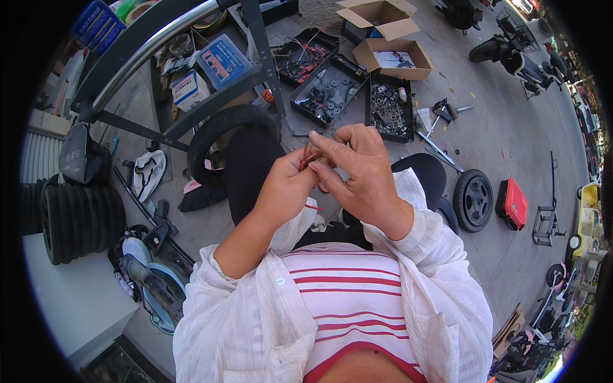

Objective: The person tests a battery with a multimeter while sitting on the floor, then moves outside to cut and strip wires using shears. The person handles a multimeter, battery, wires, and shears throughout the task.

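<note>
Both our hands meet in front of our chest, over the paved ground: our left hand [284,188] is curled with its fingertips pinched on a small bundle of thin red wires [309,156], and our right hand [357,169] comes across from the other side with thumb and forefinger closed on the same wire ends, so the two hands touch at the fingertips. What sits at the very tip of the wires is too small for us to tell. One loose red strand [313,207] hangs below the left palm. Going from our left, we see a stack of black tyres [80,217] lying on their sides, and near it a grey seat cushion [80,156]. Further in, a black metal frame with a silver tube [153,45] arches over a blue parts box [222,60] and a white carton [188,89]. A black tyre [220,137] stands just behind our left hand. Beyond the hands lie open black trays of small parts [329,86], one of them full of screws and washers, and behind them two open cardboard boxes [389,57]. To our right, a small black wheel [473,200] lies flat on the pavement, with a red case [512,204] just beside it, and scooters [511,54] are parked well apart at the far right.
</note>
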A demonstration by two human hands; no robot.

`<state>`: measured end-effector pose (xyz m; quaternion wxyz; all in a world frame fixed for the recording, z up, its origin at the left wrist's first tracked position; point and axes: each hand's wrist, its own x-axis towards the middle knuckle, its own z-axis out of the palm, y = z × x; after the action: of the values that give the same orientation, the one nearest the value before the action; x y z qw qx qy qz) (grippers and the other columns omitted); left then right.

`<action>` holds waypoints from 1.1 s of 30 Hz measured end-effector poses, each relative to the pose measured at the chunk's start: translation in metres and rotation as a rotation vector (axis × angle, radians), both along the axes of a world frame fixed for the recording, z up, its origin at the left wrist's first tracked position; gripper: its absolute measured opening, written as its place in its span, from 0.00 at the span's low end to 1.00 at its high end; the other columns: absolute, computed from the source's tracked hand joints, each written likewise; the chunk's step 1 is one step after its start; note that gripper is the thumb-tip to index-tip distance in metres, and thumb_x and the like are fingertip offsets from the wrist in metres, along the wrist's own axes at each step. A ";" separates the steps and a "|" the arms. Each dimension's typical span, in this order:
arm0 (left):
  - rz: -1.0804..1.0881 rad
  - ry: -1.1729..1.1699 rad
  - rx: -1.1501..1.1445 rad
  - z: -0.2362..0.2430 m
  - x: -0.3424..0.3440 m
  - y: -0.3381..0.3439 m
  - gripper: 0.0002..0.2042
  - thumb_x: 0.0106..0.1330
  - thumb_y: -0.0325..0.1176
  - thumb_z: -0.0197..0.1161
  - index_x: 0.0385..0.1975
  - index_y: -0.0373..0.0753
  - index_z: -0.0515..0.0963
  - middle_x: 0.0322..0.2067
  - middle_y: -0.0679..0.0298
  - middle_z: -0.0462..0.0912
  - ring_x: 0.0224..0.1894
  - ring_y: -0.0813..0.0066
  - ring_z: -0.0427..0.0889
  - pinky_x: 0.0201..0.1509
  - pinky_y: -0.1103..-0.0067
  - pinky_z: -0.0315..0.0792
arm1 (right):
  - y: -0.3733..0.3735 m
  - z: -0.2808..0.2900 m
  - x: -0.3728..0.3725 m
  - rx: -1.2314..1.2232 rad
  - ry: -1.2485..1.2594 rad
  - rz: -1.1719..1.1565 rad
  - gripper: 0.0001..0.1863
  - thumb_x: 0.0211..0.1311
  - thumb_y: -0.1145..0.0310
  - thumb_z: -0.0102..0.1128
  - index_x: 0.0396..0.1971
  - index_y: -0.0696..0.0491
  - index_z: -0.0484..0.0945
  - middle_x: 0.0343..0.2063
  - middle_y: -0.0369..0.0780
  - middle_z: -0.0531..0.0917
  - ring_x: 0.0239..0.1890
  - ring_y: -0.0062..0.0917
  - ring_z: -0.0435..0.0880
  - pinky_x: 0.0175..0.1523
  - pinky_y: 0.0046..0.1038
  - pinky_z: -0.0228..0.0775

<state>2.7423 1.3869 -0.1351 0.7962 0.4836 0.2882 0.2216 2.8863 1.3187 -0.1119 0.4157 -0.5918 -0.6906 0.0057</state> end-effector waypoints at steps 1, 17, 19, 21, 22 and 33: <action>0.001 -0.012 0.002 -0.002 0.000 0.000 0.09 0.69 0.25 0.52 0.45 0.32 0.75 0.34 0.68 0.77 0.32 0.85 0.73 0.37 0.84 0.70 | 0.000 0.000 0.000 0.004 -0.010 -0.004 0.22 0.46 0.73 0.68 0.46 0.53 0.81 0.32 0.41 0.75 0.34 0.34 0.71 0.37 0.31 0.64; 0.052 0.018 0.101 -0.011 0.001 -0.002 0.07 0.69 0.24 0.52 0.42 0.33 0.76 0.31 0.70 0.77 0.32 0.87 0.73 0.37 0.86 0.69 | 0.001 -0.004 -0.004 0.142 -0.064 -0.042 0.16 0.41 0.77 0.71 0.35 0.52 0.82 0.27 0.39 0.75 0.31 0.33 0.72 0.34 0.31 0.63; 0.049 0.030 0.150 -0.013 0.001 -0.002 0.07 0.68 0.24 0.51 0.41 0.33 0.76 0.30 0.70 0.77 0.31 0.87 0.73 0.36 0.86 0.69 | 0.002 -0.004 -0.004 0.141 -0.047 -0.035 0.13 0.42 0.77 0.69 0.32 0.52 0.81 0.27 0.39 0.75 0.30 0.33 0.72 0.34 0.31 0.64; 0.045 0.045 0.174 -0.015 0.001 -0.002 0.07 0.68 0.24 0.51 0.40 0.33 0.76 0.29 0.70 0.77 0.31 0.87 0.73 0.35 0.86 0.69 | 0.004 -0.003 -0.005 0.140 -0.016 -0.024 0.09 0.45 0.76 0.67 0.29 0.52 0.80 0.25 0.38 0.75 0.30 0.33 0.72 0.33 0.32 0.64; 0.043 0.052 0.186 -0.016 0.000 -0.003 0.07 0.68 0.24 0.51 0.40 0.33 0.76 0.29 0.70 0.77 0.30 0.87 0.73 0.35 0.86 0.68 | 0.004 -0.004 -0.005 0.125 0.016 -0.006 0.08 0.45 0.76 0.66 0.28 0.53 0.79 0.25 0.38 0.75 0.29 0.33 0.72 0.33 0.32 0.64; 0.137 0.111 0.301 -0.019 0.009 -0.007 0.08 0.68 0.26 0.52 0.40 0.31 0.76 0.26 0.67 0.79 0.28 0.87 0.73 0.33 0.84 0.70 | 0.014 -0.020 -0.003 0.140 0.058 -0.015 0.09 0.43 0.80 0.64 0.26 0.54 0.75 0.24 0.38 0.76 0.27 0.34 0.74 0.34 0.32 0.63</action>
<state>2.7509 1.3801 -0.1545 0.6807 0.5883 0.3273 0.2889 2.8833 1.3324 -0.1322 0.4759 -0.5661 -0.6725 -0.0284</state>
